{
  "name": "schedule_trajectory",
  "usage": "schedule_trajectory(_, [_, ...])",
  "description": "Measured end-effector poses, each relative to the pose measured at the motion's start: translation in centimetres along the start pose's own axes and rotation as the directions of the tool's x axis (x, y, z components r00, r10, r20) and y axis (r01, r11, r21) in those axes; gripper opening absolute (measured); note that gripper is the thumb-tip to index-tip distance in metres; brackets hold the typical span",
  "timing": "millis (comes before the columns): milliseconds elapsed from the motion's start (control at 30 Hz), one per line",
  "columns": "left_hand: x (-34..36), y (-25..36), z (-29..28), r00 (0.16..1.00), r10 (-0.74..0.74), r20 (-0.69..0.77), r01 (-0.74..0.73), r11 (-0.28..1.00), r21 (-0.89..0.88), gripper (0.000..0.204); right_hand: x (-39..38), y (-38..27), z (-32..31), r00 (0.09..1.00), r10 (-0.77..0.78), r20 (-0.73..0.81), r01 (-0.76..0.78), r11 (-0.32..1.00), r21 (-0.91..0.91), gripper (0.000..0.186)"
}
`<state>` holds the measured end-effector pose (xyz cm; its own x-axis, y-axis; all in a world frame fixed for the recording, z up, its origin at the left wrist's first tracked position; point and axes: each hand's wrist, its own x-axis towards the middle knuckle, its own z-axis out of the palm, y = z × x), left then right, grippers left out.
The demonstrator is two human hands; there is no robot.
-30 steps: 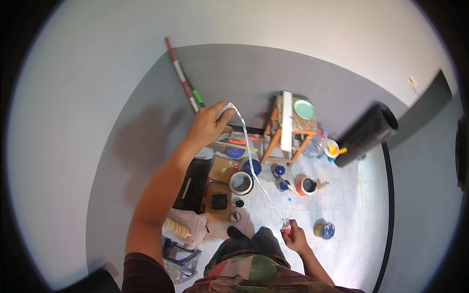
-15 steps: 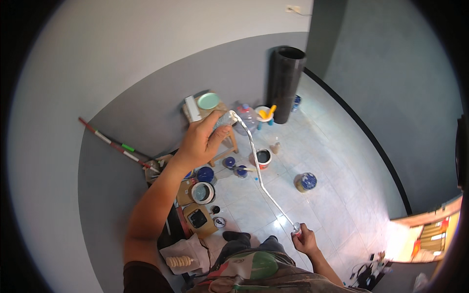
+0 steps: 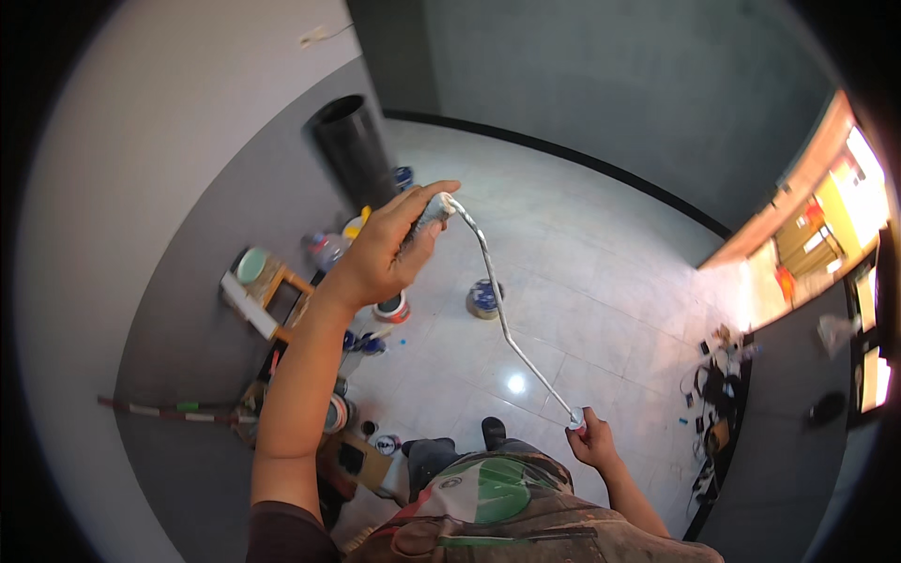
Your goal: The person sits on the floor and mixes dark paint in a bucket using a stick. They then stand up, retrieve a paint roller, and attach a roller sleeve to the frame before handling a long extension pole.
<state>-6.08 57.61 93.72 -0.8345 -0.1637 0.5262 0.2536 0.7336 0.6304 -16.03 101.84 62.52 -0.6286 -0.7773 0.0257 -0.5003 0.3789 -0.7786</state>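
Note:
A paint roller with a long bent white wire frame [image 3: 487, 272] stretches between my two hands. Its grey, paint-stained roller sleeve [image 3: 429, 221] rests between the thumb and fingers of my raised left hand [image 3: 383, 246], and the fingers partly hide it. Lower and to the right, my right hand [image 3: 591, 441] is wrapped round the handle end [image 3: 576, 422] of the same roller. Beneath the wire, on the tiled floor, stands a blue-lidded paint can [image 3: 484, 299]. A paint bucket [image 3: 391, 309] shows partly behind my left forearm.
A tall black cylinder [image 3: 351, 150] leans in view by the left wall. A wooden stool [image 3: 282, 296] carries a green bowl [image 3: 251, 265]. Near my feet are an open cardboard box [image 3: 357, 460] and cans. Cables and small items [image 3: 718, 394] lie along the right wall, below a bright doorway [image 3: 817, 225].
My view has turned to the right, so the stool, cylinder and cans sit farther left. My left hand's fingers have straightened somewhat along the sleeve; both hands still hold the roller.

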Motion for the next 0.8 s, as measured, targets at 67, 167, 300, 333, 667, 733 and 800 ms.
schedule_trajectory(67, [2.7,2.0,4.3,0.992,0.126,-0.003,-0.126,0.991,-0.036,0.039,-2.8,1.0,-1.4,0.992,0.089,-0.086,-0.091,0.996,-0.015,0.020])
schedule_trajectory(167, [6.7,4.3,8.7,0.980,0.131,0.150,-0.121,0.990,-0.072,0.033,-6.9,1.9,-2.1,0.958,0.170,-0.230,-0.155,0.985,0.082,0.018])
schedule_trajectory(300, [10.0,6.7,15.5,0.944,0.329,0.032,-0.329,0.944,-0.014,0.029,-10.6,2.0,-1.7,0.902,0.215,-0.375,-0.161,0.972,0.170,0.018])
schedule_trajectory(333, [10.6,7.2,17.0,0.941,0.336,0.034,-0.335,0.941,-0.040,0.031,-11.5,2.6,-1.2,0.886,0.209,-0.415,-0.158,0.975,0.154,0.020])
schedule_trajectory(667, [15.8,8.5,22.9,0.837,0.540,0.093,-0.532,0.841,-0.096,0.030,-13.9,-0.6,-0.6,0.714,0.334,-0.616,-0.271,0.942,0.197,0.019])
schedule_trajectory(733, [16.7,7.4,23.1,0.779,0.626,-0.032,-0.627,0.777,-0.054,0.028,-13.4,-2.0,-0.4,0.694,0.350,-0.629,-0.317,0.933,0.169,0.020])
schedule_trajectory(800, [17.1,6.7,24.0,0.753,0.655,-0.064,-0.658,0.749,-0.070,0.026,-13.2,-2.6,-0.1,0.664,0.364,-0.654,-0.355,0.922,0.153,0.020])
